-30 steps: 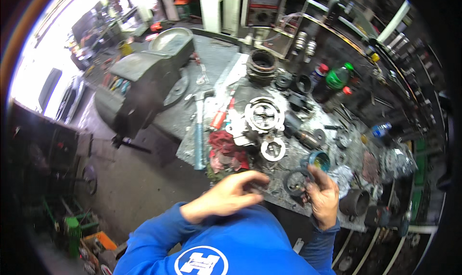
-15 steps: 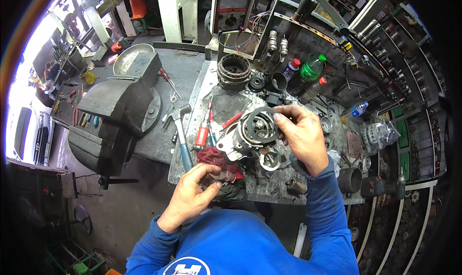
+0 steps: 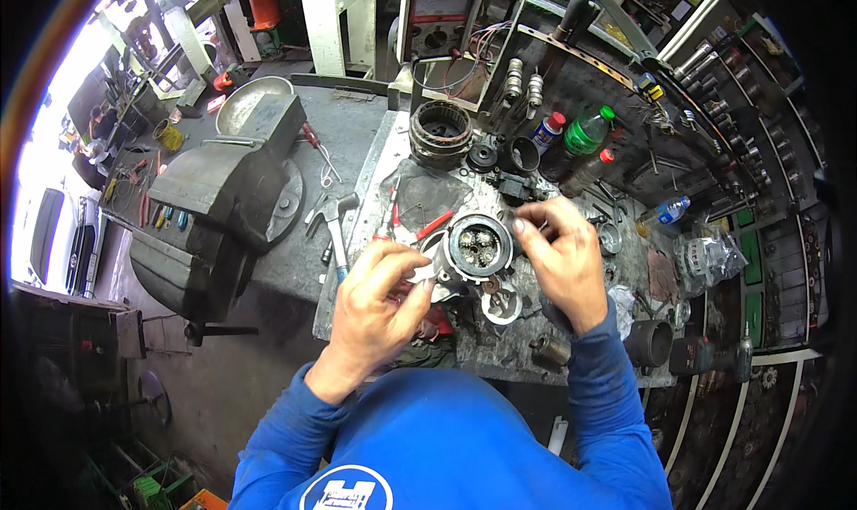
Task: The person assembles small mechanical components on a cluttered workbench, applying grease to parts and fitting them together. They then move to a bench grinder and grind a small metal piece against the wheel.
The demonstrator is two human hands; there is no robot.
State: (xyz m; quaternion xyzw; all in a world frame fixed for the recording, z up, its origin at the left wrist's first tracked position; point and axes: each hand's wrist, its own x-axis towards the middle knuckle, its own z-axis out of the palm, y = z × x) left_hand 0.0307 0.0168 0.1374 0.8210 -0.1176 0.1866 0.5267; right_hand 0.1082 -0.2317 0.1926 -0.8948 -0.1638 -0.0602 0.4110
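A round metal housing [image 3: 445,258] stands on the workbench with several small gears [image 3: 480,246] visible inside. On its upper rim lies a dark flat ring [image 3: 457,246], around the gears. My right hand [image 3: 564,258] is at the housing's right side, fingers bent, thumb and forefinger slightly apart beside the ring. I see nothing held in it. To the left of the housing is my left hand [image 3: 377,300], its thumb and fingers apart and empty. It covers part of a red-handled tool and a red cloth [image 3: 437,322].
A large bench vise [image 3: 210,202] stands at left, with a hammer [image 3: 334,224] beside it. Behind the housing are a wire-wound stator ring [image 3: 440,135] and several bottles, one green [image 3: 589,130]. A metal cylinder [image 3: 649,342] and a cordless power tool [image 3: 692,354] are at right.
The dark ring, pinched in my right hand earlier, now lies on the housing's rim, and that hand has let go. My left hand has risen toward the housing.
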